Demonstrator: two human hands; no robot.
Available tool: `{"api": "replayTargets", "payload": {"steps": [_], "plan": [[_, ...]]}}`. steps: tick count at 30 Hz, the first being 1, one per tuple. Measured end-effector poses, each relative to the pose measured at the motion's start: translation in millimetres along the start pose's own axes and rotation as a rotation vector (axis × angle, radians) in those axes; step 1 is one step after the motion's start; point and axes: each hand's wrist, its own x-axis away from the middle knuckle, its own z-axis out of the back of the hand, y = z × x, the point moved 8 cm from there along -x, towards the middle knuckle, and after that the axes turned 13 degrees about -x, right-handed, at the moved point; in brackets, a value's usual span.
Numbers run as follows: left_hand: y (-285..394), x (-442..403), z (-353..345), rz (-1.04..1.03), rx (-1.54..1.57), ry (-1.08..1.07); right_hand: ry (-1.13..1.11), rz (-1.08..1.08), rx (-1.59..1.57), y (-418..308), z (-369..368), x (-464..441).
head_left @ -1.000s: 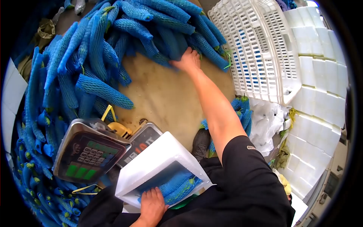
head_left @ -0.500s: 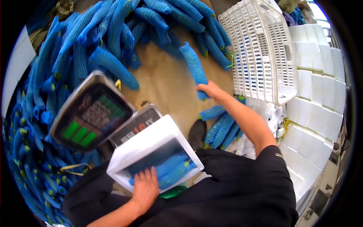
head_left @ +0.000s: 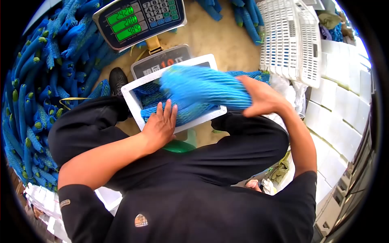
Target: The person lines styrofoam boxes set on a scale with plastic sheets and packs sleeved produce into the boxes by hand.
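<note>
A white foam box [head_left: 131,97], partly filled with long vegetables in blue net sleeves [head_left: 149,94], sits on a scale platform [head_left: 150,65]. My left hand [head_left: 161,124] lies over the box's near rim, fingers stretched out on the netted vegetables inside. Above the box's right side, my right hand [head_left: 261,97] is closed round the end of a blue-netted vegetable [head_left: 206,87]. Motion blurs its far end, and whether there is more than one cannot be made out. The scale's display [head_left: 125,22] glows green beyond the box.
Heaps of blue-netted vegetables [head_left: 30,109] lie at the left, with more at the back. White plastic crates [head_left: 288,40] stand at the right beside stacked white foam boxes [head_left: 344,101]. A green object [head_left: 180,145] is below the box, between my legs.
My right hand has come from the floor beyond the box to over it, bringing a netted vegetable. My left hand stays at the near rim. The view has shifted and the display now shows readable digits.
</note>
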Motion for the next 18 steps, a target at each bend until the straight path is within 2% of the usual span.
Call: {"api": "replayTargets", "payload": {"steps": [2,3,4,5,7,13,15,18], "plan": [[9,2,-8,-0.064,0.024,-0.040,-0.011,0.079,0.154,-28,-23,-36],[12,3,-14,-0.097,0.037,-0.065,0.030,0.198,0.228,-37,-35,-57],[13,3,-19,-0.077,0.033,0.067,0.001,0.224,0.326,-49,-48,-79],[9,5,-11,-0.021,0.028,-0.022,-0.032,0.217,0.471,-56,-63,-102],[3,4,-3,-0.012,0.084,-0.042,0.050,0.292,0.611,-58,-82,-126],[2,5,4,-0.040,0.042,-0.133,0.375,0.428,0.655,-84,-83,-88],[0,10,20,-0.030,-0.011,-0.056,0.430,0.388,0.618,-94,-80,-75],[-3,13,46,-0.061,0.032,0.016,0.394,0.345,0.454,-103,-80,-66]]}}
